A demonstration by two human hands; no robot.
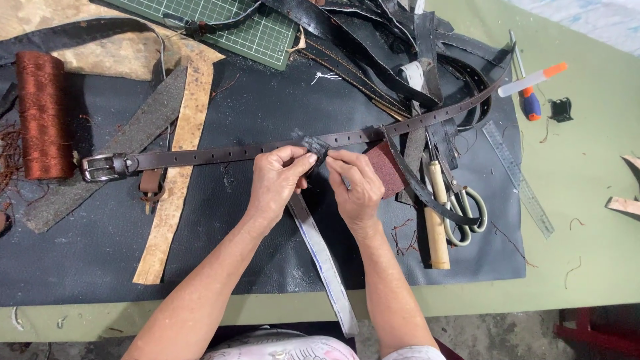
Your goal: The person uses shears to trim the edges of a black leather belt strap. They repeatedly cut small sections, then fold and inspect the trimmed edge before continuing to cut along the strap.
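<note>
While both hands pinched the strip end, I judged the step as fitting it against the brown belt (pixel 253 152). Left hand (pixel 277 183) and right hand (pixel 357 187) were closed on the grey strip (pixel 320 247), which ran from mid-mat toward the surface edge. Next move needed steady alignment under the belt.

Hands meeting at the middle of a belt lying across a work mat.

The belt (pixel 220 155) is running left to right across the mat (pixel 267 253); the left hand (pixel 277 183) and right hand (pixel 357 187) are pinching a strip (pixel 323 257) just before it. The thread spool (pixel 43 113) is lying far left, the scissors (pixel 460 207) right of the hands, the ruler (pixel 519 179) farther right, and the cutting grid (pixel 227 27) behind.
</note>
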